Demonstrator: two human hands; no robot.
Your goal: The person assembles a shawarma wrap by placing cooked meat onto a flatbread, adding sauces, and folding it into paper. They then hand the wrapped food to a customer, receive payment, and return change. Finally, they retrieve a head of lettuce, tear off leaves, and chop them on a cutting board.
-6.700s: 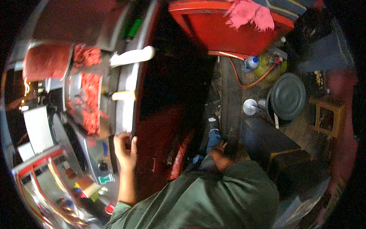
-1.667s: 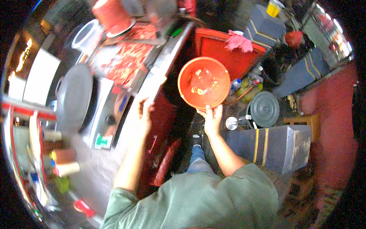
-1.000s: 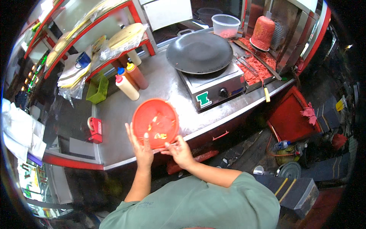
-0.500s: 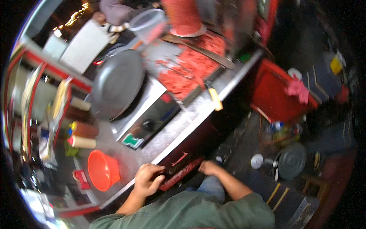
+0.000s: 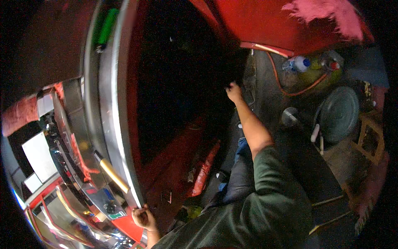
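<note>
My left hand (image 5: 143, 218) is closed at the metal edge of the counter (image 5: 120, 124), its fingers curled against it. Beside it on the counter lies a tool with a yellow handle (image 5: 114, 175). My right hand (image 5: 234, 92) is stretched far forward into the dark space below the counter. Its fingers look curled together, but shadow hides whatever they may hold. A red panel (image 5: 265, 25) stands beyond that hand, with a pink cloth (image 5: 327, 14) hanging on it.
An orange hose (image 5: 277, 85) curves over the floor near a clear bottle with a blue cap (image 5: 296, 64). To the right are a round grey-green lid or tub (image 5: 340, 114) and a wooden frame (image 5: 371, 137). A red wrapped package (image 5: 204, 176) lies low under the counter.
My view has swung right and down, away from the pan and the red food on the counter. My right arm has stretched forward under the counter. My left hand stays at the counter edge.
</note>
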